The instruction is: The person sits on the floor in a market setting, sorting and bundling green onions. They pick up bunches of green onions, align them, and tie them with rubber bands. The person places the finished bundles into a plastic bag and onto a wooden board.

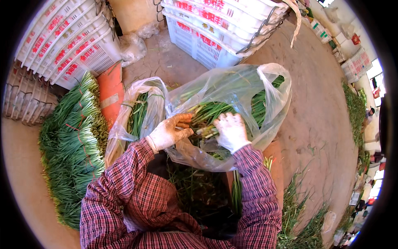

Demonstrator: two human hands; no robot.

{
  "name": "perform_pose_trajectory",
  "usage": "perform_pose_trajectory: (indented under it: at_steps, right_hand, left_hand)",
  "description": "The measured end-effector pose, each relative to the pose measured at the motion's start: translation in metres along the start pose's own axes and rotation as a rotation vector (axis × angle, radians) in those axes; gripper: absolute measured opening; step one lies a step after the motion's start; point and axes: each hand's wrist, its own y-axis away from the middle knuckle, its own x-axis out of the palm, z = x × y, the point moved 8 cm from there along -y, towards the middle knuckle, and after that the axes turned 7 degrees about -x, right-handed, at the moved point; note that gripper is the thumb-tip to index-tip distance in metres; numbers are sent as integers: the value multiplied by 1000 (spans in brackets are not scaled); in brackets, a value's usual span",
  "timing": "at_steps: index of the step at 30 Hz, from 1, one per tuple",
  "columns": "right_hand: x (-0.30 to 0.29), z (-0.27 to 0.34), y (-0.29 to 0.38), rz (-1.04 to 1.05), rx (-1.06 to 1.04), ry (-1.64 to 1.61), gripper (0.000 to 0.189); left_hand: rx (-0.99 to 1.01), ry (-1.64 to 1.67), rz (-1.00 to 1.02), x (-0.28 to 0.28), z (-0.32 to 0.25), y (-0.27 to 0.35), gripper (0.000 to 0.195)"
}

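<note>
A large clear plastic bag (217, 84) lies before me, its side gaping, with long green stalks (214, 109) inside. My left hand (171, 130), in a soiled white glove, is at the left edge of the opening, fingers apart, beside the stalk ends. My right hand (231, 130), gloved too, rests with bent fingers on the stalks and their pale root ends; whether it grips any cannot be told. A second clear bag (155, 96) with green stalks stands just left. At the far left, bundles of green stalks tied with red string (74, 143) are piled up.
Stacked white plastic crates (71, 46) stand at the upper left, and more crates (199, 43) at the top centre. An orange board (110, 90) lies beside the bundles. Loose green leaves (292, 205) are strewn over the floor at the lower right. More greens (354, 115) line the far right wall.
</note>
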Motion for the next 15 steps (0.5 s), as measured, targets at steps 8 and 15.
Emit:
perform_pose_trajectory:
  at_steps: [8, 15]
  right_hand:
    - [-98, 4, 13, -366, -33, -204, 53]
    - [-46, 10, 11, -210, 14, -225, 48]
  left_hand:
    - [148, 175, 225, 40, -19, -16, 73]
    - [174, 385, 386, 44, -49, 1, 37]
